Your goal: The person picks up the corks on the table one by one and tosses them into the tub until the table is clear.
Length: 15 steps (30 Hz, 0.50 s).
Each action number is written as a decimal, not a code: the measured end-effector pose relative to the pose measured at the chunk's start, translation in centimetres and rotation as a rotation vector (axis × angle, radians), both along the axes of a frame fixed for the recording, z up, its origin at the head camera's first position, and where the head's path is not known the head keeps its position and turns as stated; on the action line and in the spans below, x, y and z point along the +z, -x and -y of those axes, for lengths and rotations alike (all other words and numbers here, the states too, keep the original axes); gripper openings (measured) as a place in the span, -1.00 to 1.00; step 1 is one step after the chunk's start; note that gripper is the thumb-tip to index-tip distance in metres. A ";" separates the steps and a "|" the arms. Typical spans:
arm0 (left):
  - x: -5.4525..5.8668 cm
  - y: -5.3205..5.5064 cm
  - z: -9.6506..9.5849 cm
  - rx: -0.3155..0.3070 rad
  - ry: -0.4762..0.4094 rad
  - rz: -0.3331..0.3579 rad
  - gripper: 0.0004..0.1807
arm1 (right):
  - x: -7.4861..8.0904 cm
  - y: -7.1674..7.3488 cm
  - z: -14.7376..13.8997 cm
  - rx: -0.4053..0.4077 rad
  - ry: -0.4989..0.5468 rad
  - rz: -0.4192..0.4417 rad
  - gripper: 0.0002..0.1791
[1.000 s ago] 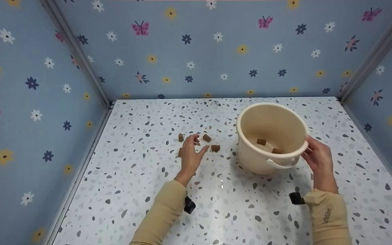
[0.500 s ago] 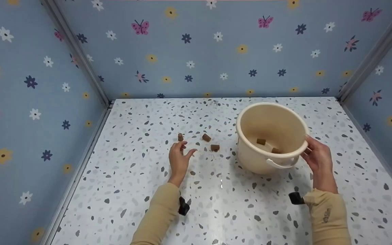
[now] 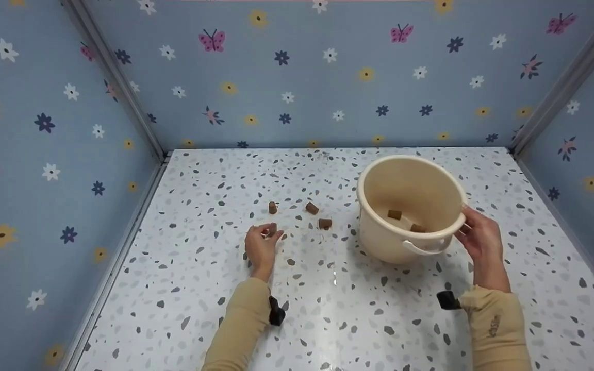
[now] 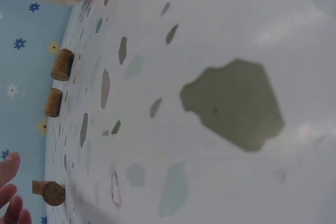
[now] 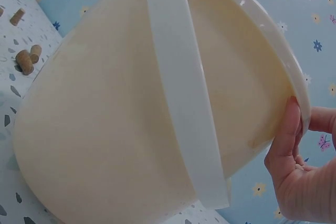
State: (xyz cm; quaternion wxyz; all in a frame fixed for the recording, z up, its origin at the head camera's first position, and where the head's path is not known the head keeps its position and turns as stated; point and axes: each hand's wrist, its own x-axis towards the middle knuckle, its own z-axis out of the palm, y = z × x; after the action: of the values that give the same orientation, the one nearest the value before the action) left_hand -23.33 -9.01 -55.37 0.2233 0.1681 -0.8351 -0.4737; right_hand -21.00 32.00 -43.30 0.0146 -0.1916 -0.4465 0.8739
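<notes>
In the head view, my left hand (image 3: 261,247) is at a brown cork (image 3: 273,230), its thumb and fingers bent but spread. The left wrist view shows a gap between those fingers (image 4: 9,169) and the nearest cork (image 4: 53,193). Just beyond stands an upright cork (image 3: 273,207). Two more lie to the right: one cork (image 3: 312,208) farther back, another cork (image 3: 325,224) closer. My right hand (image 3: 482,239) grips the rim of a cream bucket (image 3: 379,232), thumb on one side and fingers on the other. Inside the bucket are a cork (image 3: 394,214) and a second cork (image 3: 417,228).
The bucket's white handle (image 3: 423,249) hangs down at the front. A speckled white tabletop (image 3: 348,319) carries everything, with small brown crumbs near the corks. Blue flowered panels (image 3: 307,67) enclose the back and both sides.
My left hand has moved left and closer to me, leaving the rightmost corks and coming to the nearer left cork. My right hand and the bucket have stayed in place.
</notes>
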 end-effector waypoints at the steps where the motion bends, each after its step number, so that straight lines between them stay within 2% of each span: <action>1: -0.1 0.0 0.0 0.009 -0.011 0.017 -0.76 | 0.0 0.0 0.0 -0.001 -0.004 0.000 -0.94; 9: -0.7 0.2 0.3 0.073 -0.024 0.111 -0.74 | 0.0 0.1 0.0 0.005 -0.022 -0.007 -0.92; 15: -1.0 0.4 0.3 0.089 -0.034 0.170 -0.73 | 0.0 0.1 0.0 0.003 -0.008 -0.010 -0.92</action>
State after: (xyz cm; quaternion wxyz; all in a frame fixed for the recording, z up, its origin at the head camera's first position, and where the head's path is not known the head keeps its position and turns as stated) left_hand -23.68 -9.29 -56.42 0.1696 0.2487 -0.8347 -0.4612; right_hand -21.13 31.95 -43.28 0.0163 -0.1866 -0.4502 0.8730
